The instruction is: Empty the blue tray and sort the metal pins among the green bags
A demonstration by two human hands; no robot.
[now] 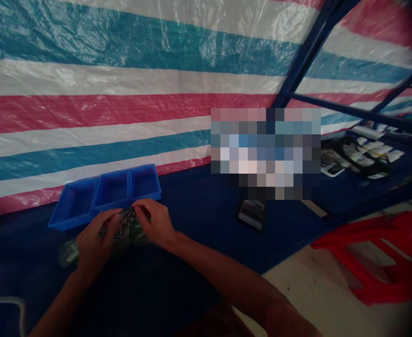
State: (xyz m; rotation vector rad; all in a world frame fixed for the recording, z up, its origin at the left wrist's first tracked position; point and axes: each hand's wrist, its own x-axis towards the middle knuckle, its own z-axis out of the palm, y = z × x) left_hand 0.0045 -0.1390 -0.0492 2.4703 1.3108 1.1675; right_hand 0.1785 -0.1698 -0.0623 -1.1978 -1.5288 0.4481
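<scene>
My left hand (95,241) and my right hand (155,222) are both closed on a clear plastic bag (127,224) of small dark metal parts, which rests on the dark blue table (199,220). The fingertips of the two hands meet at the top of the bag. More of the bag's greenish plastic (69,252) sticks out to the left of my left hand. Just behind the hands stands a row of three blue plastic bins (111,189), side by side; their insides are too dark to make out.
A phone (251,213) lies flat on the table to the right. Further right lie small white items and cables (367,154). A red plastic stool (381,257) lies on the pale floor at the right. A striped tarpaulin (121,93) forms the back wall.
</scene>
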